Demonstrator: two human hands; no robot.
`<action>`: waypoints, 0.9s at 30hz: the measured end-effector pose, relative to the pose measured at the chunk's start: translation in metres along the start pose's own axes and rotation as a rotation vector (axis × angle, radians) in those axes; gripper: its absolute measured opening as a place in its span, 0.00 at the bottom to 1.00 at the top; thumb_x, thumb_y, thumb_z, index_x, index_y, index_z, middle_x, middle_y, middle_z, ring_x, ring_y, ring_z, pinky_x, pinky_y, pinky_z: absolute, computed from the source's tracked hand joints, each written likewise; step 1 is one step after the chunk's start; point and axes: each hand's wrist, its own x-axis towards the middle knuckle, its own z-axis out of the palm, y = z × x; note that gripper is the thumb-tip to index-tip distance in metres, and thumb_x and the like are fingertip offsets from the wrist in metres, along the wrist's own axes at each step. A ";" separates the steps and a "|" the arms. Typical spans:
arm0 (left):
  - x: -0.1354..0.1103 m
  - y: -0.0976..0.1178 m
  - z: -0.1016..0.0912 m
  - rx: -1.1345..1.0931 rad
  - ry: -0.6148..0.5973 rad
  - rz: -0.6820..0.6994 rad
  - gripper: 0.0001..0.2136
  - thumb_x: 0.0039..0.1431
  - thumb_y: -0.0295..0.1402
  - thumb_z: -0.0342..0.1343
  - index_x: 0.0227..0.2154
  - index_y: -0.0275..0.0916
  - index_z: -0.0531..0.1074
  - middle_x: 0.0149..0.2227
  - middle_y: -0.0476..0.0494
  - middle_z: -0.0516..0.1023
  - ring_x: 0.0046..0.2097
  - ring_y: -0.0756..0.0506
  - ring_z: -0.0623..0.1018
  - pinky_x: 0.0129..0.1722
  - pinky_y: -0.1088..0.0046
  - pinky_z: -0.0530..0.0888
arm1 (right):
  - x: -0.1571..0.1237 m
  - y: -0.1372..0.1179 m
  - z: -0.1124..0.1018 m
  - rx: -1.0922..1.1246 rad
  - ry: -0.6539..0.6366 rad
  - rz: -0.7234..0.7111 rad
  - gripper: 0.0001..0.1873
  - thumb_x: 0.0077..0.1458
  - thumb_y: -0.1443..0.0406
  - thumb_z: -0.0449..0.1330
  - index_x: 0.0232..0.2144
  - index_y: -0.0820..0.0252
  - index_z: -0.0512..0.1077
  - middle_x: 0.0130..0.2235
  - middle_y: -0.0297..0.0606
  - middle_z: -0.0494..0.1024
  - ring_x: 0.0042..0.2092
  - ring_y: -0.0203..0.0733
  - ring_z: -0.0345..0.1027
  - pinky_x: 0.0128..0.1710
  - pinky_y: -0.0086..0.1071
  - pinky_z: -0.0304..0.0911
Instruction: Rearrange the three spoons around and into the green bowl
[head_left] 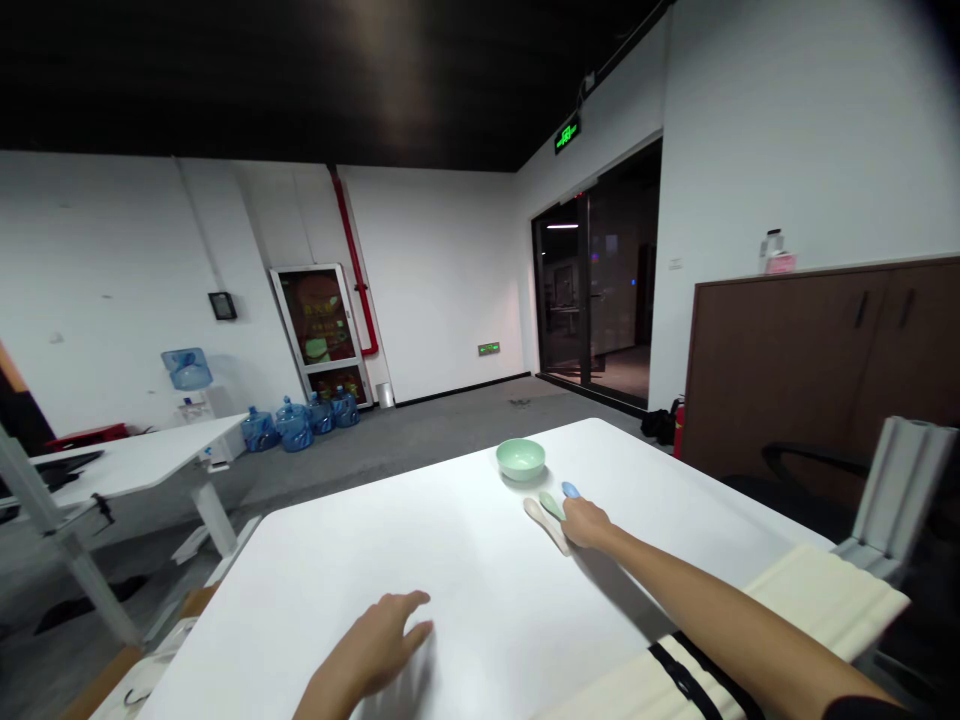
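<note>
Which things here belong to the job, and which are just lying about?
Likely job:
- white spoon
- green spoon
- blue spoon
- green bowl, close by the spoons

Lying about:
- blue water jugs
- bottle on the brown cabinet

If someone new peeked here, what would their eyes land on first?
Probably the mint-green bowl near the far edge of the white table. Then the right hand, nearer than the bowl, at a blue spoon, green spoon and cream spoon. Above the dark doorway, a sign glows green.
</note>
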 end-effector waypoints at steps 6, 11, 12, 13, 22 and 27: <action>-0.001 0.001 -0.001 0.010 -0.009 -0.001 0.26 0.59 0.52 0.44 0.57 0.48 0.65 0.57 0.42 0.71 0.56 0.39 0.71 0.56 0.61 0.65 | -0.004 -0.007 -0.007 0.060 0.050 -0.002 0.12 0.54 0.66 0.54 0.39 0.65 0.73 0.45 0.51 0.75 0.44 0.48 0.71 0.32 0.32 0.55; -0.002 0.000 -0.001 0.006 0.001 0.003 0.26 0.58 0.52 0.45 0.56 0.49 0.66 0.56 0.43 0.71 0.56 0.39 0.71 0.55 0.62 0.65 | -0.015 -0.029 -0.020 0.108 0.091 -0.063 0.14 0.55 0.61 0.54 0.33 0.66 0.74 0.38 0.50 0.78 0.39 0.45 0.71 0.29 0.30 0.54; -0.002 0.000 -0.001 0.004 0.003 0.003 0.26 0.58 0.52 0.45 0.56 0.49 0.66 0.56 0.43 0.71 0.56 0.39 0.71 0.55 0.62 0.65 | -0.018 -0.035 -0.023 0.120 0.070 -0.083 0.13 0.54 0.61 0.55 0.31 0.66 0.74 0.35 0.48 0.78 0.37 0.44 0.71 0.29 0.29 0.54; -0.002 0.000 -0.001 0.003 0.004 0.003 0.26 0.58 0.52 0.45 0.56 0.49 0.66 0.56 0.43 0.71 0.56 0.39 0.71 0.55 0.62 0.65 | -0.021 -0.041 -0.025 0.138 0.037 -0.104 0.13 0.52 0.61 0.56 0.30 0.66 0.75 0.32 0.47 0.78 0.35 0.43 0.71 0.28 0.29 0.54; -0.004 0.000 -0.002 -0.006 0.008 0.003 0.26 0.58 0.52 0.46 0.56 0.48 0.66 0.56 0.43 0.71 0.56 0.39 0.71 0.55 0.61 0.65 | -0.028 -0.085 -0.017 0.242 -0.089 -0.161 0.08 0.45 0.66 0.59 0.21 0.67 0.75 0.25 0.44 0.77 0.27 0.41 0.72 0.24 0.27 0.58; -0.004 0.002 -0.004 0.008 0.014 0.005 0.26 0.58 0.51 0.45 0.56 0.47 0.67 0.56 0.43 0.72 0.56 0.39 0.71 0.55 0.62 0.66 | -0.021 -0.083 0.010 0.164 -0.014 -0.169 0.05 0.44 0.68 0.61 0.23 0.67 0.74 0.43 0.51 0.76 0.36 0.42 0.74 0.28 0.26 0.62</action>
